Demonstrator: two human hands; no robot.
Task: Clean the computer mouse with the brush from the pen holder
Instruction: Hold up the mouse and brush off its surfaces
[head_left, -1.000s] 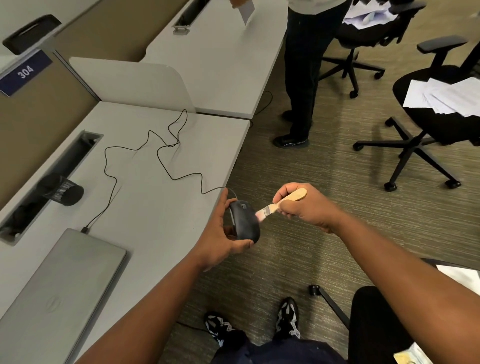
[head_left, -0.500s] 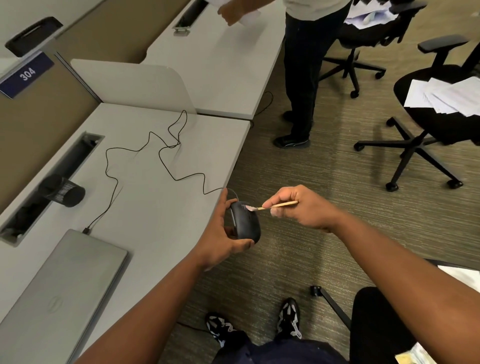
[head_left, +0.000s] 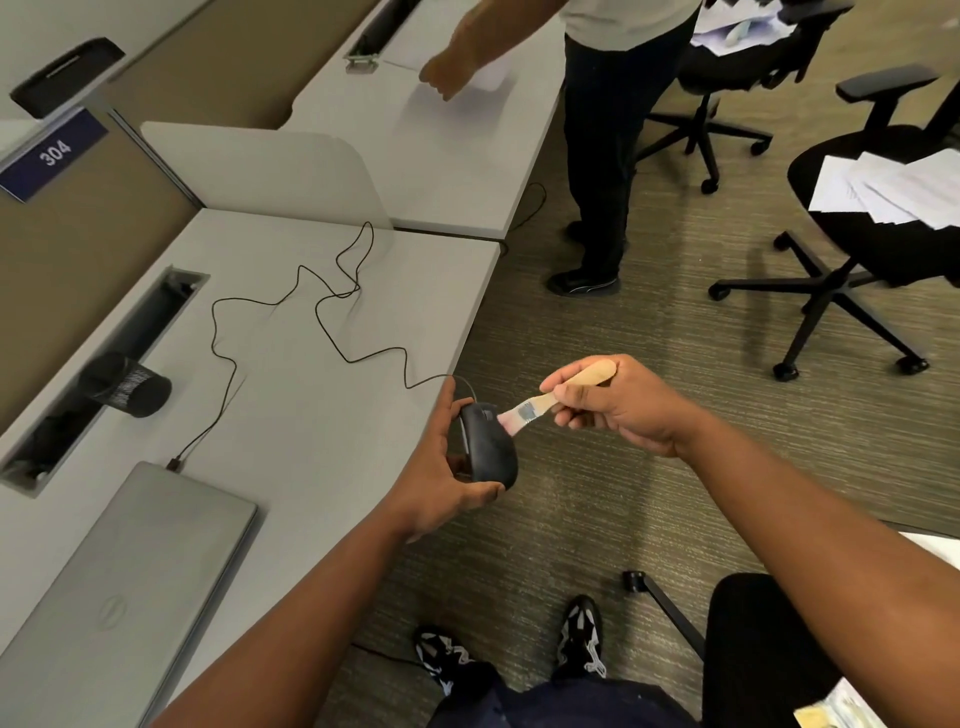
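A black wired computer mouse is held just off the desk's right edge by my left hand, thumb under its near end and fingers behind it. My right hand grips the wooden handle of a small flat brush. The brush's pale bristles touch the mouse's upper right side. The black mesh pen holder lies tipped on its side at the desk's left, by the cable slot. The mouse's thin black cable loops across the desk.
A closed grey laptop lies at the near left of the grey desk. Another person stands at the far desk, one hand on a paper. Two office chairs with papers stand at the right. My shoes show below.
The brush has turned from edge-on to flat side showing and its bristles have slid down the mouse's right side. The other person's hand has come down onto the far desk.
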